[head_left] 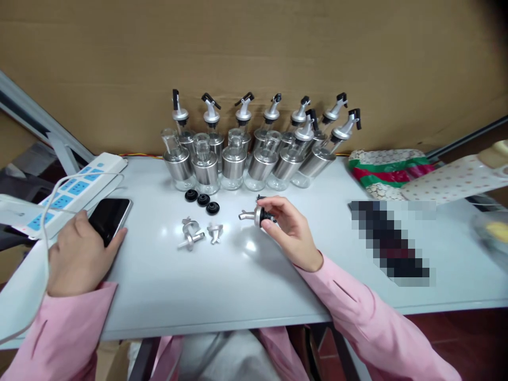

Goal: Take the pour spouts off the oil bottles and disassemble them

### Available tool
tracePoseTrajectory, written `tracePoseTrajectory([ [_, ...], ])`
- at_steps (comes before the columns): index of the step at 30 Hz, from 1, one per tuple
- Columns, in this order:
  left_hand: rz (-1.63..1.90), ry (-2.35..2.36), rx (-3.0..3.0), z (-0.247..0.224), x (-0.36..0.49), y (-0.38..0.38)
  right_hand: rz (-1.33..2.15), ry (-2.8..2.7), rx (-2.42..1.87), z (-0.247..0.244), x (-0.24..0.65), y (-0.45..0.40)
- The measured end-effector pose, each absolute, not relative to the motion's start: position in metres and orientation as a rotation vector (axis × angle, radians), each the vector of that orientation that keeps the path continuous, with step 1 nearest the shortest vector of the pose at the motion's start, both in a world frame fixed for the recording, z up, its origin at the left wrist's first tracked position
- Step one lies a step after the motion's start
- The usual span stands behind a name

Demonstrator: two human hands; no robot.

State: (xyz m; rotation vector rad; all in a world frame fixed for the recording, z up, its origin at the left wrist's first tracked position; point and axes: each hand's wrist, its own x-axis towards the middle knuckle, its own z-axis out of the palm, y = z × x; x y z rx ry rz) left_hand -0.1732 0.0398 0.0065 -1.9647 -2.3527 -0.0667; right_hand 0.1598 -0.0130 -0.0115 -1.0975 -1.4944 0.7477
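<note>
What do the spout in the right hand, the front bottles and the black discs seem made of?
Spout: satin silver body, metal or plated plastic; its black stopper looks like rubber or plastic.
Bottles: probably glass, since the necks are clear and glossy; their sleeves look like brushed steel, with soft grey reflections.
Discs: dull black with faint highlights, likely rubber or plastic.

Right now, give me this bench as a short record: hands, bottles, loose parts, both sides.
Right hand: holds a pourer by its black end, spout pointing left
Left hand: on the near end of the phone
Front row: four open bottles; right of them, two fitted bottles
Loose parts: three black discs; silver spout pieces, overlapping, count unclear
Left side: power strip
Right side: green-and-red bag
</note>
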Motion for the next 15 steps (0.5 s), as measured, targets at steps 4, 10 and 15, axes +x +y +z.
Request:
tracePoseTrajectory([
  [4,0.037,-2.444,-1.936,0.008,-0.177,0.044,0.746,-1.501,-1.104,-0.012,0.160,-0.013],
  [10,0.077,-2.403,-1.948,-0.001,-0.192,0.054,0.744,-1.504,-1.117,-0.013,0.161,-0.014],
  [15,0.118,-2.440,-1.975,0.002,-0.195,0.057,0.741,-1.507,-1.105,-0.012,0.160,-0.014],
])
